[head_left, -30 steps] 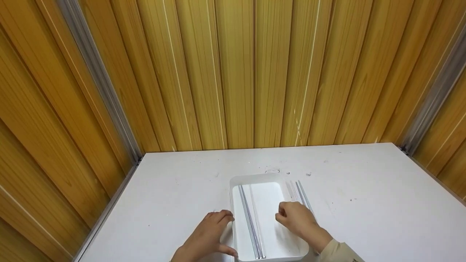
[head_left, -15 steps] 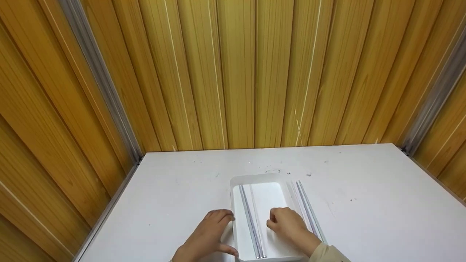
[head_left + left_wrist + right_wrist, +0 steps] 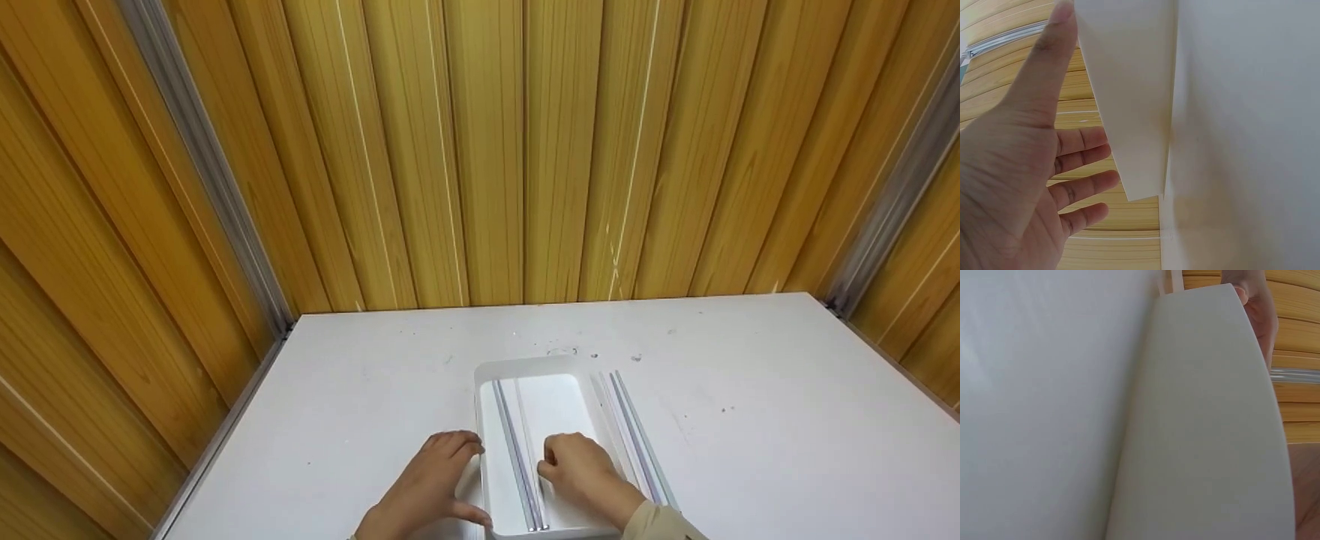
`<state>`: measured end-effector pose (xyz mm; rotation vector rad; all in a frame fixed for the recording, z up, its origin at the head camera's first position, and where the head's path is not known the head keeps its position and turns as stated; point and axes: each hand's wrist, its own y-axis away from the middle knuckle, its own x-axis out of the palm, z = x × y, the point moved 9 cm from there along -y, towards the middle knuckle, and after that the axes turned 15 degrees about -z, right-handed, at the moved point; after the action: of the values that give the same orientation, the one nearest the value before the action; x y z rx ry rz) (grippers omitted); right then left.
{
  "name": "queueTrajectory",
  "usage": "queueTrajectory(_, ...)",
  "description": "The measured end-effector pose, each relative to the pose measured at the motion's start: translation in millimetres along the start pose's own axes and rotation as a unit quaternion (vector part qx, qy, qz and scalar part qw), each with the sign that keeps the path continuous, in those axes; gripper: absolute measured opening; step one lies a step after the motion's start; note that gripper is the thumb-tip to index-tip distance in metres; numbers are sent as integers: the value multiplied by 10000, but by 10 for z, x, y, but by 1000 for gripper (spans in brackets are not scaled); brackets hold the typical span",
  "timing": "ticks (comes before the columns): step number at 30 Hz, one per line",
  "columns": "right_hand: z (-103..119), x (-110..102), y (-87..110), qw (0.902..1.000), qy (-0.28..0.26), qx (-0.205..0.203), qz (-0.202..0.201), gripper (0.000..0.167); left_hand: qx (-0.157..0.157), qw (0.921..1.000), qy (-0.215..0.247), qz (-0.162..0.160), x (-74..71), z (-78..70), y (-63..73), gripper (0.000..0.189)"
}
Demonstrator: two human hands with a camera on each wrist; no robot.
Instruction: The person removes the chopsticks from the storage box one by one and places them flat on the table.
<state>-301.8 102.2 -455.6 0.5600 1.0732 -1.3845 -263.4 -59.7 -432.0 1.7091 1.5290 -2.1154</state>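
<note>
A long white plastic tray (image 3: 559, 405) lies on the table, with several slim chopsticks (image 3: 510, 442) lengthwise along its left half, their silvery ends towards me. Fingertips of my left hand (image 3: 427, 480) touch the tray's left wall, the thumb spread apart near its front corner. The left wrist view shows the same hand (image 3: 1022, 163) with fingers extended against the outer wall (image 3: 1129, 107). Inside the tray, close to the right of the chopsticks, my right hand (image 3: 581, 465) has its fingers curled; no stick shows projecting from it. The tray wall (image 3: 1202, 416) hides those fingers in the right wrist view.
More chopsticks (image 3: 637, 435) lie side by side on the white table (image 3: 765, 420), just right of the tray. Yellow wood-patterned panels (image 3: 562, 150) stand behind the table and at both sides, with grey metal posts (image 3: 202, 150) at the corners.
My right hand has moved left and a little nearer me inside the tray, towards the chopsticks there, uncovering those on the table at right. The left hand stays at the tray's wall.
</note>
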Motion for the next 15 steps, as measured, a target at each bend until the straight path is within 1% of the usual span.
queueTrajectory(5,23,59,-4,10000,-41,-29,38,13,-30,10000,-61,34,-4,3,4,83)
queueTrajectory(9,48,83,-9,10000,-41,-69,-44,14,-82,9998,-126,162,7,7,7,83)
queueTrajectory(15,48,105,-26,9999,-15,15,-105,15,-224,9991,-77,339,34,20,10,84)
